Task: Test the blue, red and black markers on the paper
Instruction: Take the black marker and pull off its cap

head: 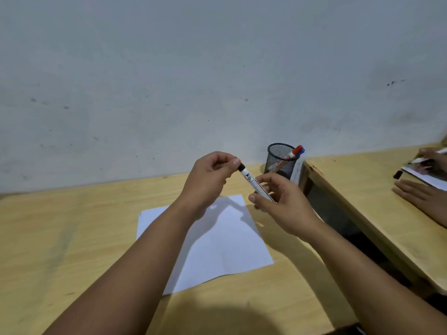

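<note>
I hold a white-barrelled black marker (251, 181) in the air above the white sheet of paper (227, 243). My right hand (283, 204) grips its barrel. My left hand (210, 180) pinches the black cap (241, 167) at the marker's upper end; the cap looks seated on the marker. A black mesh pen cup (280, 160) stands at the table's far right corner, with the red marker (295, 151) and the blue marker (301, 151) sticking out of it. The paper looks blank apart from a faint red mark at its left edge.
The wooden table (72, 238) meets a grey wall (193, 81) at the back. A gap separates it from a second wooden table (358, 189) on the right, where another person's hands (423, 197) rest beside paper and a pen.
</note>
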